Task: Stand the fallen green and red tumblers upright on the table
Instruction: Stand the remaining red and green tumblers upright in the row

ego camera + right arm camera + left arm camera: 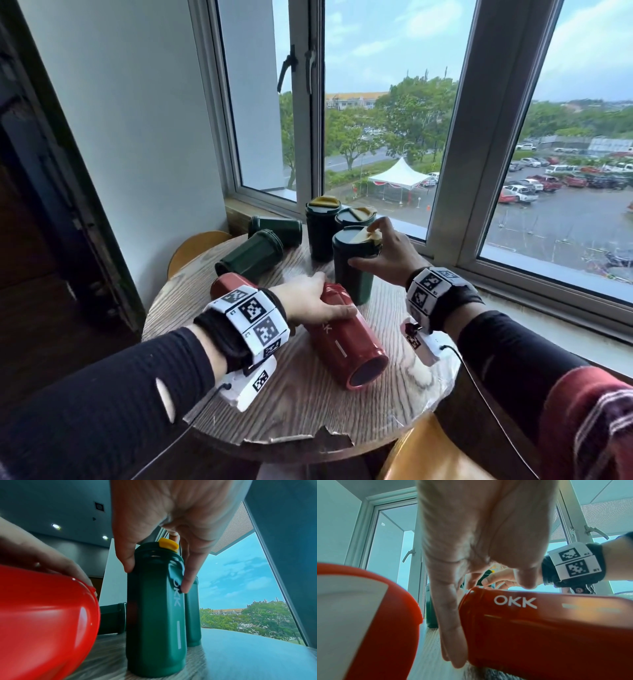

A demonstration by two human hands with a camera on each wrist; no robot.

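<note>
A red tumbler (342, 339) lies on its side in the middle of the round wooden table (301, 404), base toward me. My left hand (329, 298) grips its lid end, fingers (450, 615) curled over it. A second red tumbler (227, 284) lies behind my left wrist. Two green tumblers (251, 255) (275, 228) lie fallen at the back left. My right hand (364, 245) grips the top of an upright green tumbler (356, 274), thumb and fingers (187, 580) on either side below its yellow flap. Two more green tumblers (322, 233) (356, 216) stand behind it.
The window sill (513, 308) and glass run close behind and to the right of the table. Yellow chair backs sit at the far left (198, 246) and near right (428, 452). The table's front edge (308, 440) is chipped.
</note>
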